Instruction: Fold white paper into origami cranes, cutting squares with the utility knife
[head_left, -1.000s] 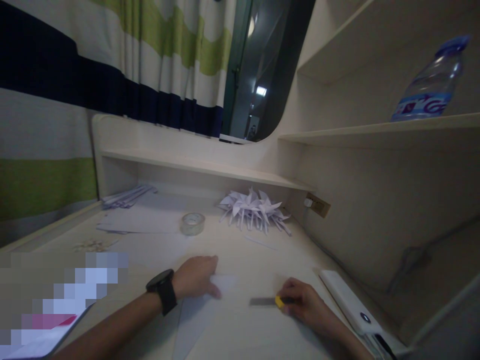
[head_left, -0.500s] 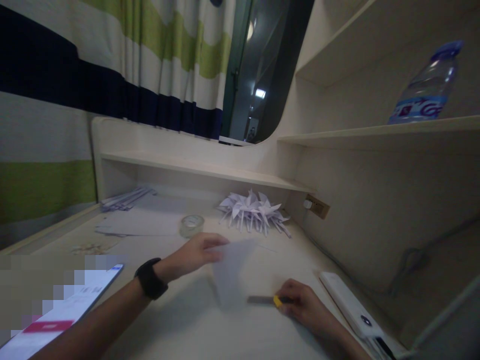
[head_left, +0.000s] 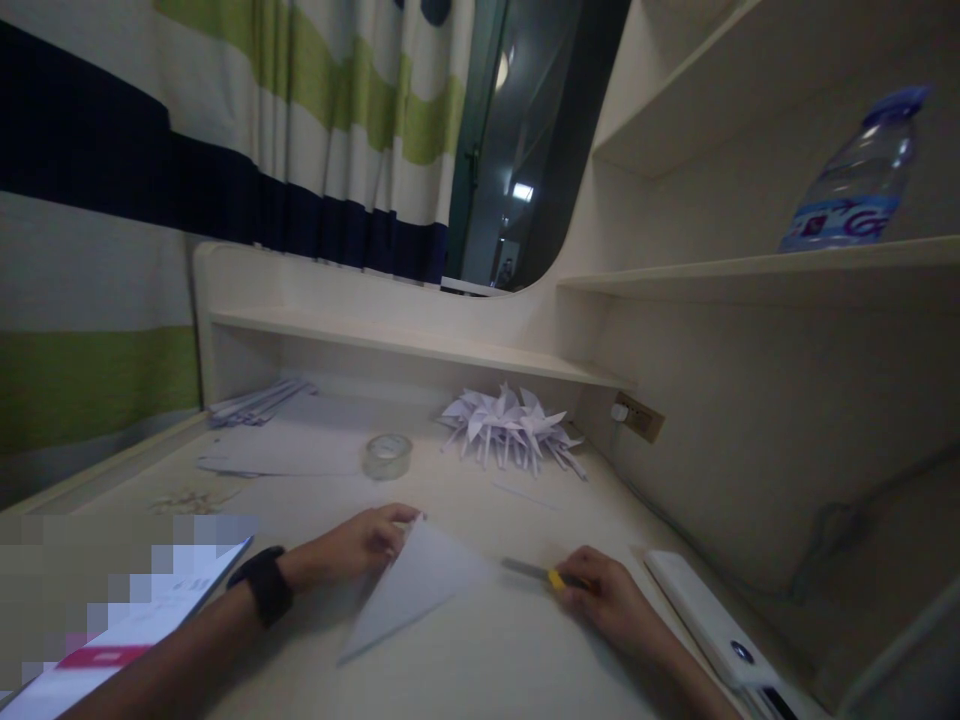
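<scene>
Near the middle of the desk, my left hand (head_left: 371,545) pinches the upper left edge of a white sheet of paper (head_left: 424,590), folded into a triangle. One long edge of the paper runs low along the desk top, and its right corner points toward my right hand. My right hand (head_left: 607,595) is closed around the handle of a utility knife (head_left: 555,580) with a yellow part. The knife's blade is out and points left, just short of the paper's right corner.
Behind my hands lie a tape roll (head_left: 388,456), paper pinwheels (head_left: 510,420), flat paper sheets (head_left: 292,440) and rolled paper sticks (head_left: 262,402). A phone or tablet (head_left: 172,610) is at left, a white power strip-like device (head_left: 705,620) at right. A bottle (head_left: 855,180) stands on the shelf.
My left hand has moved down and left, lowering the paper from upright to low over the desk, where its triangle shape shows. My right hand with the knife has shifted slightly, blade tilting up.
</scene>
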